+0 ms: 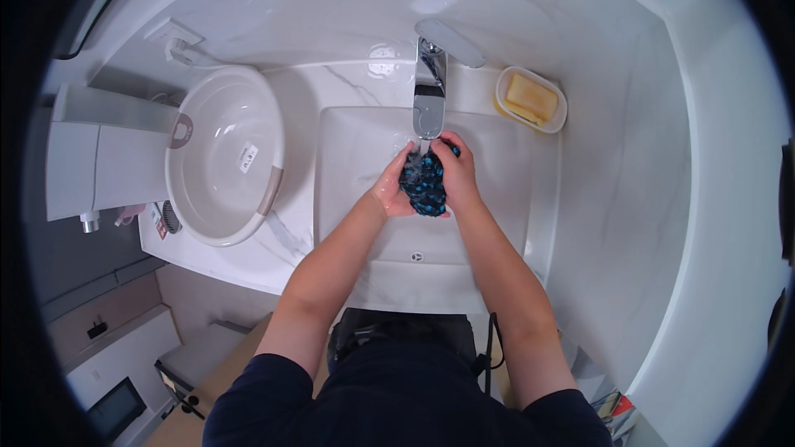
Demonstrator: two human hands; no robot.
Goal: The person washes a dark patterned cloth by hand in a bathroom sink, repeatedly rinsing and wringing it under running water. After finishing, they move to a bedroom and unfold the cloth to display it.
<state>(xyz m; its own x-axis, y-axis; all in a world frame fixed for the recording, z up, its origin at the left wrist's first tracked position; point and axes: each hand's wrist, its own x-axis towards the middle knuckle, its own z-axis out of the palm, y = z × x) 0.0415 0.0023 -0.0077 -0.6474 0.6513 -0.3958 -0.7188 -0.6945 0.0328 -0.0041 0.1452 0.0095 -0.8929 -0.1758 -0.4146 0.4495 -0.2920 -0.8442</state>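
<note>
Dark, blue-spotted cloth gripped under the faucet
Over the sink, the left hand and right hand curl their fingers partly closed around its sides, gripping it beneath running water.

The left head-worn fisheye camera looks steeply down past the wearer's dark navy top; the white rectangular sink lies close, mid-view.

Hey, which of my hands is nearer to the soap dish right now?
Your right: the right hand is nearer you and left of the soap dish; the left hand is farther left, across the wet cloth.
</note>
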